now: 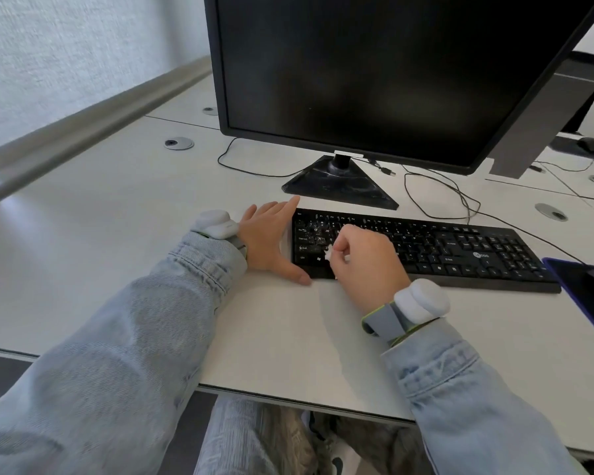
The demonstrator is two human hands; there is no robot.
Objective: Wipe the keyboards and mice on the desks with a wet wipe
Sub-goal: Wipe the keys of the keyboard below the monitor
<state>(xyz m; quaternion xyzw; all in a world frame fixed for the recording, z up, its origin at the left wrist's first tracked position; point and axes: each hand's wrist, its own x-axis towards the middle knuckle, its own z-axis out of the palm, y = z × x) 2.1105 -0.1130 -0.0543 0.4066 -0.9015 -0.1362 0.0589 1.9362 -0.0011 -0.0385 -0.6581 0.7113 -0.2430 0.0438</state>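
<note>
A black keyboard [460, 248] lies on the white desk [151, 269] in front of the monitor. My right hand [364, 265] is over its left part, fingers closed on a small white wet wipe [328, 252] that touches the keys. The keys at the left end look wet and shiny. My left hand [271, 238] lies flat and open against the keyboard's left edge, thumb at its near corner. No mouse shows clearly on this desk.
A black monitor [374, 70] on a triangular stand [340, 183] rises just behind the keyboard. Thin cables [436, 197] trail over the desk. A dark mouse pad [583, 289] is at the right edge. A grey rail [83, 132] runs along the left.
</note>
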